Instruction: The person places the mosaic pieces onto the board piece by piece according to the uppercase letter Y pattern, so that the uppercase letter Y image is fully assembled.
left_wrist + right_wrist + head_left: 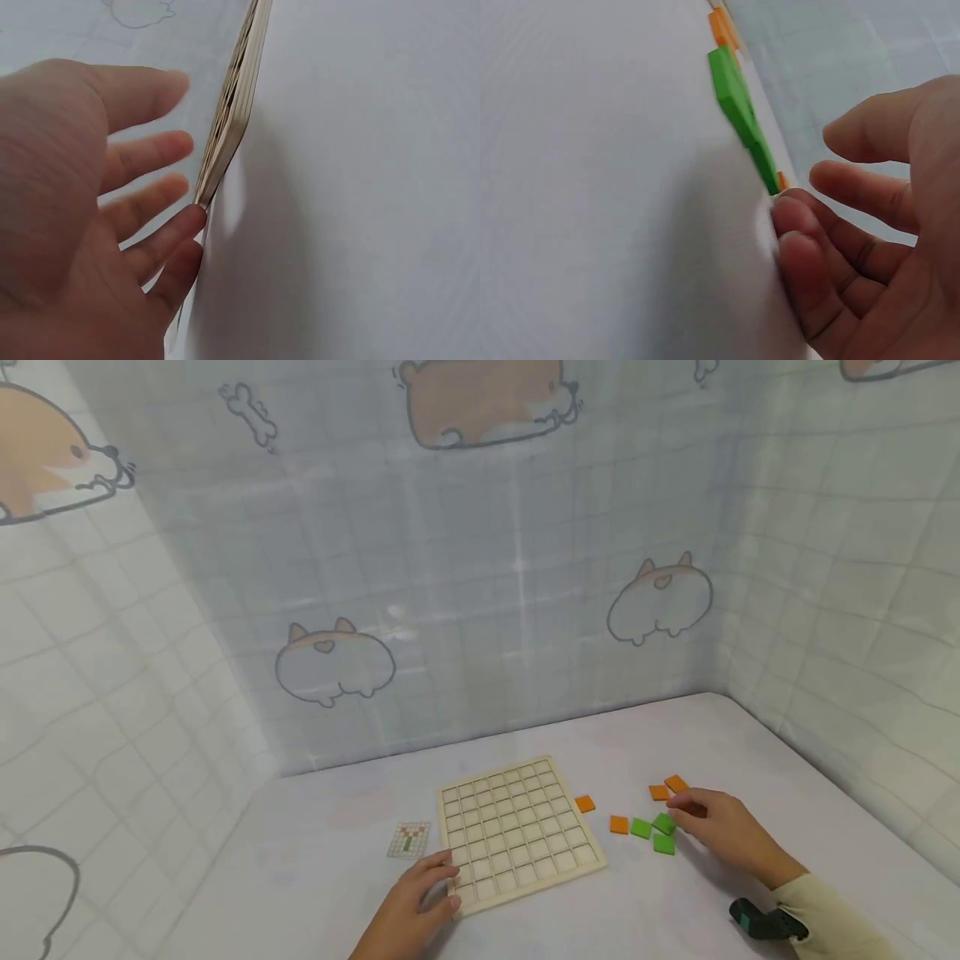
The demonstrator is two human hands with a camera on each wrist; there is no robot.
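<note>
A pale wooden grid board lies flat on the table, its square cells bare. My left hand is at the board's lower left edge, fingers loosely bent and spread; the left wrist view shows a gap between the thumb and the board's edge. To the right of the board lie several orange tiles and three green tiles. My right hand hovers beside them, nearest a green tile. In the right wrist view its thumb and index finger stand apart with nothing between them, close to the green tiles.
A small pattern card with an orange and green design on a grid lies left of the board. The white table is enclosed by fabric walls printed with cartoon dogs. A dark strap device is on the right wrist.
</note>
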